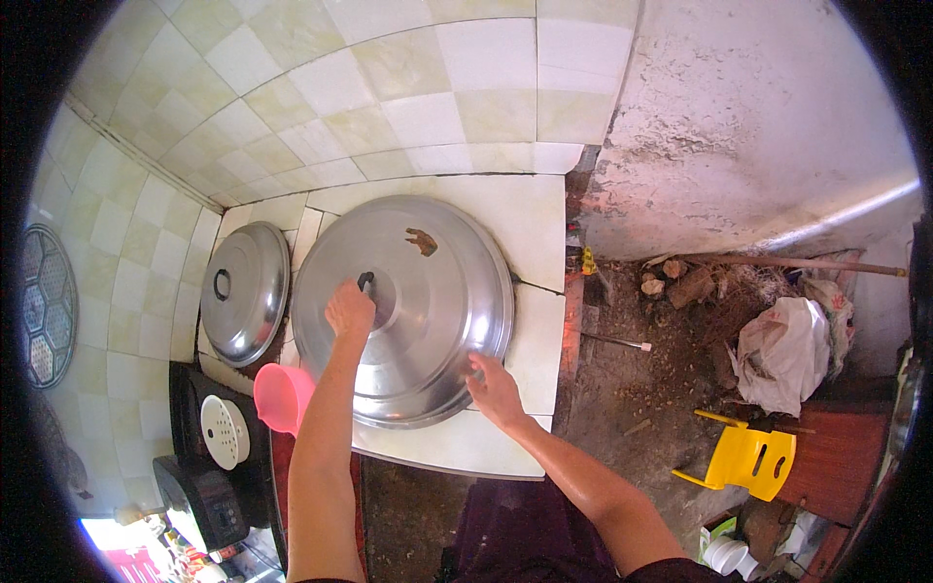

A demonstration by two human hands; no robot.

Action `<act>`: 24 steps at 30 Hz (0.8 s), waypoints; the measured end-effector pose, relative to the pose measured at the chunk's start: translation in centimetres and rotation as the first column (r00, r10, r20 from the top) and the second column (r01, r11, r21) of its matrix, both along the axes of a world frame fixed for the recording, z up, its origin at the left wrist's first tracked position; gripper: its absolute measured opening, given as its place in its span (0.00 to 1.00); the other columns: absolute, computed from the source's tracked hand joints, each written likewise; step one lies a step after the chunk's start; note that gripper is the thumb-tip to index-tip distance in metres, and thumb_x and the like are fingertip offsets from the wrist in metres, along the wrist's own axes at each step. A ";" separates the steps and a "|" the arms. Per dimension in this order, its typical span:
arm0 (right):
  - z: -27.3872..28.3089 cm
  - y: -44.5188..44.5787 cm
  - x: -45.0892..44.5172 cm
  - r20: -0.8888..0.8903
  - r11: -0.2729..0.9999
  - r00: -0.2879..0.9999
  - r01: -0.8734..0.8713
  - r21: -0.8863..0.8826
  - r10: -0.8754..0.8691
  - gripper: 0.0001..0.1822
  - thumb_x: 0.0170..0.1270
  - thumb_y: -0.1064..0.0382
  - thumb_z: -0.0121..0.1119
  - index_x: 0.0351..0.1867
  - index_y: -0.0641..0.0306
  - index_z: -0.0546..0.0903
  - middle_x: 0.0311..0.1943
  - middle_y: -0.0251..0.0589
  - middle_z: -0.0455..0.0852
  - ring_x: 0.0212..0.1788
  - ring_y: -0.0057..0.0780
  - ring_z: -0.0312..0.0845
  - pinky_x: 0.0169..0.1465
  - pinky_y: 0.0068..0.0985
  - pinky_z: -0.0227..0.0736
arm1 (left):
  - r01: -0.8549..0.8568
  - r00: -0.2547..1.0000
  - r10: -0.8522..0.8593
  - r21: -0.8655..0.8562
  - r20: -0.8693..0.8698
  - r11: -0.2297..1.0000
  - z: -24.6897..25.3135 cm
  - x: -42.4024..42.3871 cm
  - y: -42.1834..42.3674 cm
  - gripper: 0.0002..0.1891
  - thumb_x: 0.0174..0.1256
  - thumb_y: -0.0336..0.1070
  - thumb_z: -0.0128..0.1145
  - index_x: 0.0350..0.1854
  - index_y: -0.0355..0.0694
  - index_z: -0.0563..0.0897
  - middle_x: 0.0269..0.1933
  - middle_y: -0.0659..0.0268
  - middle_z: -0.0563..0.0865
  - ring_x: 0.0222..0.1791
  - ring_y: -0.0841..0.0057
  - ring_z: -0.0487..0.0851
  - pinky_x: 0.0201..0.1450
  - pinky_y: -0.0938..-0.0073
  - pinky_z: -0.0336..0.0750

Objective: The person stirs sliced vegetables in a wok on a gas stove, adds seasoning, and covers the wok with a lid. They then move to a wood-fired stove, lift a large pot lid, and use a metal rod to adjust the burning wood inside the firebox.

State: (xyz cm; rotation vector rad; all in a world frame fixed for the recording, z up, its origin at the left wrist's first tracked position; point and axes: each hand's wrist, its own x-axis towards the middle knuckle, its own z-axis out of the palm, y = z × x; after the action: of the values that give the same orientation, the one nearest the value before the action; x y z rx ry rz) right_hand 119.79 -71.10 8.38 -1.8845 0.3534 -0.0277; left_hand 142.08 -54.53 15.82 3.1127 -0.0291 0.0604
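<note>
A large domed metal lid point(437, 299) lies on the tiled stove top, with a brown patch near its far side. My left hand point(351, 307) is closed around the black handle point(366, 280) at the lid's centre. Over the lid's near right rim is my right hand point(490, 382), fingers apart; whether its fingertips touch the metal I cannot tell. To the left sits a smaller metal lid point(251, 299) with a black handle. A pink plastic dipper point(280, 397) stands beside my left forearm.
Left of me are a white perforated plastic strainer point(224, 432) and a black appliance point(200, 503). Tiled walls border the stove top point(466, 448). On the floor at right are firewood point(691, 286), a white sack point(783, 353) and a yellow plastic chair point(754, 458).
</note>
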 end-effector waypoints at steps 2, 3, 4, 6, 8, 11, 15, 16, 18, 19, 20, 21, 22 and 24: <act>0.3 -0.1 -0.2 -0.031 0.999 1.000 -0.001 0.033 0.002 0.21 0.60 0.65 0.56 0.56 0.61 0.70 0.48 0.47 0.79 0.47 0.42 0.78 0.49 0.35 0.73 | -0.033 0.999 0.032 -0.017 -0.022 0.999 0.5 -0.3 -0.3 0.11 0.58 0.37 0.57 0.39 0.37 0.80 0.42 0.53 0.83 0.45 0.54 0.82 0.45 0.54 0.74; 0.7 -0.3 -0.1 -0.047 0.999 0.999 -0.001 0.049 0.003 0.21 0.61 0.65 0.55 0.56 0.61 0.70 0.48 0.47 0.80 0.46 0.41 0.79 0.48 0.35 0.73 | -0.049 0.998 0.048 -0.026 -0.033 0.998 0.7 -0.5 -0.6 0.11 0.58 0.38 0.57 0.39 0.37 0.80 0.43 0.54 0.83 0.45 0.54 0.82 0.46 0.53 0.74; 1.3 -0.4 -0.2 -0.075 0.997 0.997 0.003 0.078 0.002 0.21 0.60 0.65 0.55 0.56 0.61 0.70 0.47 0.47 0.80 0.45 0.41 0.79 0.48 0.34 0.73 | -0.057 0.998 0.056 -0.039 -0.030 0.998 0.8 -0.6 -0.7 0.12 0.58 0.39 0.57 0.39 0.37 0.80 0.43 0.52 0.83 0.46 0.53 0.81 0.46 0.53 0.73; 2.4 -0.7 -0.3 -0.131 0.991 0.991 0.016 0.134 0.002 0.21 0.60 0.66 0.55 0.57 0.60 0.70 0.47 0.46 0.80 0.44 0.41 0.79 0.47 0.33 0.74 | -0.074 0.997 0.072 -0.066 -0.025 0.995 1.0 -0.9 -1.0 0.14 0.58 0.41 0.57 0.40 0.36 0.80 0.44 0.50 0.83 0.46 0.51 0.81 0.48 0.52 0.72; 0.6 -0.8 -0.7 -0.016 0.999 1.000 0.021 0.026 -0.021 0.21 0.61 0.66 0.55 0.56 0.60 0.70 0.46 0.46 0.80 0.44 0.40 0.79 0.47 0.32 0.74 | -0.090 0.993 0.085 -0.058 -0.083 0.994 1.4 -1.1 -1.4 0.16 0.58 0.41 0.57 0.45 0.37 0.79 0.47 0.51 0.82 0.48 0.52 0.80 0.49 0.53 0.72; 0.7 -1.6 -1.3 0.017 0.999 0.999 0.041 -0.005 -0.041 0.18 0.61 0.67 0.53 0.54 0.61 0.73 0.45 0.46 0.81 0.44 0.40 0.79 0.47 0.31 0.74 | -0.139 0.988 0.136 -0.044 -0.070 0.989 1.5 -1.6 -1.8 0.19 0.59 0.42 0.57 0.50 0.39 0.75 0.51 0.54 0.80 0.50 0.54 0.80 0.50 0.53 0.72; 1.3 -4.3 -3.9 0.048 0.993 0.992 0.117 0.012 -0.118 0.13 0.62 0.68 0.52 0.48 0.63 0.77 0.45 0.46 0.81 0.46 0.39 0.79 0.49 0.29 0.73 | -0.085 0.953 0.116 -0.120 0.279 0.989 0.9 -3.9 -1.1 0.23 0.57 0.42 0.58 0.54 0.40 0.71 0.56 0.56 0.76 0.52 0.55 0.79 0.51 0.54 0.72; 0.5 -5.3 -5.1 0.047 0.987 0.986 0.162 0.009 -0.162 0.11 0.63 0.67 0.51 0.45 0.63 0.79 0.45 0.47 0.81 0.48 0.40 0.79 0.51 0.30 0.72 | -0.037 0.948 0.082 -0.148 0.309 0.988 1.1 -4.8 -1.1 0.22 0.57 0.42 0.58 0.53 0.40 0.71 0.55 0.57 0.76 0.50 0.56 0.79 0.50 0.55 0.72; -3.5 -8.1 -8.9 0.067 0.977 0.988 0.149 -0.151 -0.140 0.11 0.62 0.68 0.52 0.45 0.61 0.79 0.42 0.45 0.83 0.43 0.39 0.80 0.46 0.29 0.74 | 0.064 0.927 0.017 -0.201 0.375 0.978 2.4 -8.1 -0.7 0.20 0.57 0.42 0.59 0.50 0.41 0.73 0.53 0.58 0.77 0.48 0.58 0.79 0.48 0.57 0.72; -5.3 -9.7 -11.3 0.070 0.951 0.990 0.136 -0.277 -0.121 0.11 0.60 0.70 0.54 0.44 0.61 0.79 0.41 0.44 0.83 0.38 0.37 0.82 0.39 0.28 0.76 | 0.072 0.953 0.019 -0.283 0.304 0.956 3.6 -10.3 -0.7 0.17 0.57 0.41 0.60 0.46 0.41 0.73 0.49 0.58 0.77 0.43 0.59 0.79 0.44 0.58 0.72; -5.1 -11.4 -13.8 -0.044 0.938 0.995 0.073 -0.340 -0.093 0.11 0.61 0.68 0.53 0.44 0.62 0.79 0.42 0.46 0.83 0.41 0.41 0.81 0.42 0.32 0.76 | 0.074 0.973 0.013 -0.365 0.230 0.928 4.3 -12.7 -0.4 0.14 0.57 0.39 0.60 0.43 0.40 0.74 0.45 0.58 0.77 0.39 0.60 0.79 0.40 0.60 0.72; -4.7 -13.2 -16.5 -0.159 0.919 0.985 0.002 -0.394 -0.070 0.11 0.61 0.67 0.52 0.44 0.62 0.79 0.43 0.48 0.83 0.43 0.45 0.80 0.44 0.37 0.76 | 0.116 0.967 -0.009 -0.407 0.256 0.906 3.8 -15.0 0.2 0.12 0.58 0.38 0.60 0.38 0.39 0.74 0.40 0.58 0.76 0.34 0.61 0.78 0.37 0.61 0.71; -5.5 -15.1 -19.9 -0.334 0.912 0.942 -0.110 -0.395 -0.031 0.11 0.60 0.65 0.52 0.44 0.62 0.79 0.43 0.49 0.83 0.45 0.47 0.79 0.46 0.39 0.75 | 0.154 0.959 -0.024 -0.449 0.282 0.880 3.3 -17.5 1.1 0.09 0.58 0.36 0.59 0.34 0.38 0.74 0.35 0.59 0.76 0.30 0.62 0.76 0.34 0.62 0.71; -7.0 -19.0 -26.3 -0.680 0.857 0.732 -0.378 -0.351 0.044 0.13 0.58 0.62 0.53 0.44 0.63 0.80 0.44 0.50 0.83 0.48 0.48 0.78 0.49 0.41 0.74 | 0.081 0.982 0.029 -0.555 0.186 0.828 2.9 -23.2 1.9 0.09 0.59 0.35 0.59 0.29 0.37 0.73 0.30 0.58 0.76 0.28 0.63 0.76 0.32 0.63 0.70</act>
State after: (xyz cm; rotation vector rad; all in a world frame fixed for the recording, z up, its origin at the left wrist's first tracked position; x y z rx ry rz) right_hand 93.51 -90.12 1.43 -2.3775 0.6395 0.8069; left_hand 118.86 -52.64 18.70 2.5013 -0.0478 0.3028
